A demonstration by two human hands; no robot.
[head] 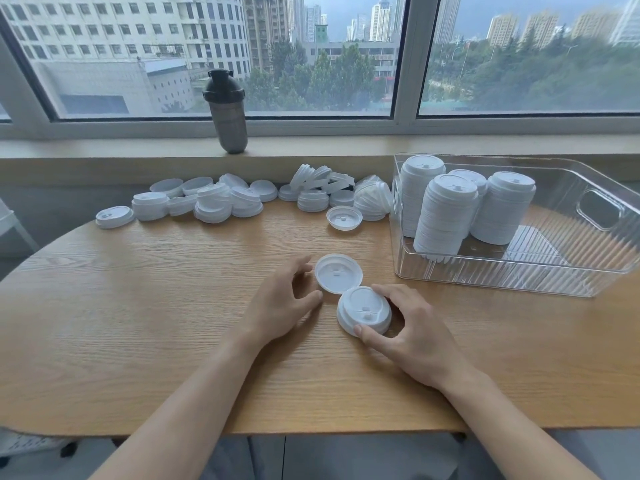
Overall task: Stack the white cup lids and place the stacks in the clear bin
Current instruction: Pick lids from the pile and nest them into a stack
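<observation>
From the head camera, the right hand (414, 332) curls thumb and fingers round a short stack of lids (363, 310) resting dome-up on the wooden table (138, 306), while the left hand (280, 306) lies just left of it with fingers loosely spread, its fingertips at the edge of an upturned lid (338, 273) that touches the stack's far side. Beyond the hands, another upturned lid (344, 217) lies alone before the loose pile of lids (242, 197) along the table's back, and to the right the clear bin (571, 268) holds four tall stacks (446, 216) in its left end.
</observation>
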